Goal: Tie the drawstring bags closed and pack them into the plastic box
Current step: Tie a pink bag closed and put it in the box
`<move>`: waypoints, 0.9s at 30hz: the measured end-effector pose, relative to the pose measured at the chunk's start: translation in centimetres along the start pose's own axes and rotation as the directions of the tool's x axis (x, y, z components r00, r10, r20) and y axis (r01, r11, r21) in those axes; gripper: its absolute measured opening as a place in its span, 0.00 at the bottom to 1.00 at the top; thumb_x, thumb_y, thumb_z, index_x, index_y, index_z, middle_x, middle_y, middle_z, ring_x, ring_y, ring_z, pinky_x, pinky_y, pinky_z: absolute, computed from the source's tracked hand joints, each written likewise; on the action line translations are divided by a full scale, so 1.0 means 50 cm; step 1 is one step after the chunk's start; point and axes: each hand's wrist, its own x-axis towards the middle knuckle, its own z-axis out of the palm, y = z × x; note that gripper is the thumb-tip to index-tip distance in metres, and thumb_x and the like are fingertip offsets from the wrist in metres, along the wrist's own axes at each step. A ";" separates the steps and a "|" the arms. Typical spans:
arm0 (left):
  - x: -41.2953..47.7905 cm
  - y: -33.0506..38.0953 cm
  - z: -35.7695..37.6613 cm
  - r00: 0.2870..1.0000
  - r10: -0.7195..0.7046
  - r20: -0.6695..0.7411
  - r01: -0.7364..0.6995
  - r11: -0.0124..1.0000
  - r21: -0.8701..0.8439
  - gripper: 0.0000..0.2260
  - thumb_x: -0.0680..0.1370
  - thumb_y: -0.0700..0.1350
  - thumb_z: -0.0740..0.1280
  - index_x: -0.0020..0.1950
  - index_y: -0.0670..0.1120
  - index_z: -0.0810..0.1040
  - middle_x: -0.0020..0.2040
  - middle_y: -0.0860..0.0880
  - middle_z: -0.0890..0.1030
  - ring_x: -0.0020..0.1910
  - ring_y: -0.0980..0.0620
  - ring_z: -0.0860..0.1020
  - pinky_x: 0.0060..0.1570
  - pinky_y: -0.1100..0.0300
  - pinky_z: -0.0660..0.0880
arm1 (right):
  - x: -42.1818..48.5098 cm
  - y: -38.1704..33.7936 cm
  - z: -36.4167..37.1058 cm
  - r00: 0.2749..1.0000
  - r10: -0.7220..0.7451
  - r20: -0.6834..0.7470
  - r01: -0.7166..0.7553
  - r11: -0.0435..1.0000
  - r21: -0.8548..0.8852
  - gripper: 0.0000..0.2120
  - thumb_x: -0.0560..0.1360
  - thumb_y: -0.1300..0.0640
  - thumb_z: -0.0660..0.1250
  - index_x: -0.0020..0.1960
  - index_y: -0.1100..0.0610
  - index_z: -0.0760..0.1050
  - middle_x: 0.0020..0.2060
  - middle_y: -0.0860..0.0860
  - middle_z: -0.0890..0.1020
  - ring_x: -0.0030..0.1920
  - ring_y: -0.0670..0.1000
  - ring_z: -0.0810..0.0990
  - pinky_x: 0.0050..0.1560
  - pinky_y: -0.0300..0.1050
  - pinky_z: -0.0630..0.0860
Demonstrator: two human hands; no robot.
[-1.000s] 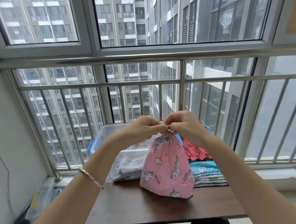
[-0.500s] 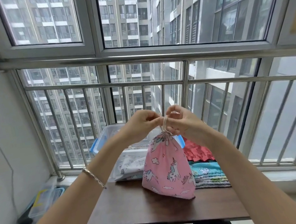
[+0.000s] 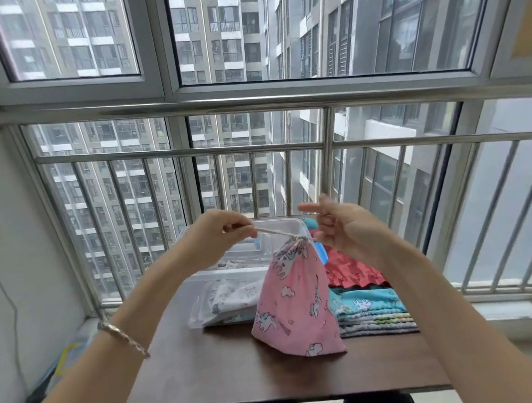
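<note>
Head view. Find pink unicorn-print cloth drawstring bag point(image 3: 293, 302) upright on dark wooden bench point(image 3: 212, 370), neck gathered, long axis vertical. Note left hand point(image 3: 218, 238) pinching beige cord point(image 3: 273, 232) between fingers, taut, up-left of neck. Note right hand point(image 3: 342, 228) just right of neck, fingers half-curled; cannot tell any hold. Judge clear plastic box point(image 3: 233, 275), just behind bag, nearer left hand.

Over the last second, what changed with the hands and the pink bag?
Both hands met at the neck of the pink bag, then moved apart. The left hand drew the cord out leftward and taut, still pinching it. The right hand shifted right, seemingly holding the other end near the neck. The pink bag stayed upright on the table, before the plastic box and beside the folded cloths.
</note>
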 end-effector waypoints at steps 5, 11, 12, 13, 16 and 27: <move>0.015 0.039 0.004 0.978 0.201 -0.056 -0.174 0.932 0.319 0.06 0.75 0.46 0.69 0.49 0.52 0.83 0.43 0.56 0.72 0.45 0.55 0.72 0.50 0.62 0.71 | 0.017 -0.029 0.064 0.994 0.108 0.012 -0.040 0.469 -0.883 0.12 0.79 0.60 0.63 0.52 0.70 0.75 0.33 0.56 0.74 0.26 0.44 0.61 0.24 0.33 0.61; 0.048 0.110 0.020 0.964 0.162 -0.212 -0.111 0.966 0.234 0.07 0.77 0.41 0.67 0.51 0.49 0.84 0.42 0.54 0.80 0.34 0.55 0.78 0.36 0.65 0.76 | 0.009 -0.050 0.099 0.963 0.254 0.091 -0.046 0.486 -0.873 0.08 0.79 0.61 0.59 0.47 0.59 0.77 0.30 0.53 0.70 0.28 0.50 0.63 0.32 0.38 0.61; 0.058 0.116 0.028 0.971 0.105 -0.213 -0.069 0.983 0.171 0.08 0.77 0.40 0.67 0.51 0.48 0.84 0.41 0.53 0.81 0.34 0.52 0.79 0.34 0.63 0.77 | 0.008 -0.047 0.098 0.962 0.242 0.126 -0.016 0.510 -0.860 0.09 0.79 0.57 0.61 0.51 0.59 0.79 0.32 0.56 0.71 0.30 0.54 0.67 0.35 0.39 0.64; 0.067 0.119 0.036 0.982 0.039 -0.185 -0.023 0.996 0.087 0.09 0.77 0.39 0.65 0.51 0.47 0.84 0.41 0.51 0.82 0.34 0.51 0.80 0.33 0.61 0.78 | 0.009 -0.041 0.095 0.964 0.219 0.153 0.007 0.552 -0.834 0.11 0.79 0.55 0.62 0.55 0.59 0.80 0.33 0.58 0.72 0.32 0.56 0.69 0.37 0.40 0.65; 0.081 0.112 0.074 0.994 -0.097 -0.047 0.089 0.984 -0.157 0.10 0.81 0.41 0.59 0.55 0.41 0.78 0.45 0.44 0.81 0.38 0.50 0.79 0.38 0.57 0.78 | 0.018 -0.028 0.083 0.980 0.130 0.154 0.008 0.738 -0.675 0.12 0.80 0.58 0.62 0.53 0.66 0.80 0.30 0.51 0.67 0.30 0.47 0.65 0.35 0.39 0.64; 0.045 0.076 0.146 0.993 0.036 -0.116 -0.065 0.963 -0.260 0.30 0.75 0.67 0.51 0.62 0.44 0.70 0.44 0.51 0.80 0.44 0.52 0.80 0.46 0.51 0.79 | 0.004 0.000 0.049 0.984 -0.133 0.118 0.170 0.901 -0.400 0.05 0.76 0.59 0.68 0.45 0.62 0.78 0.34 0.52 0.79 0.38 0.51 0.77 0.55 0.50 0.77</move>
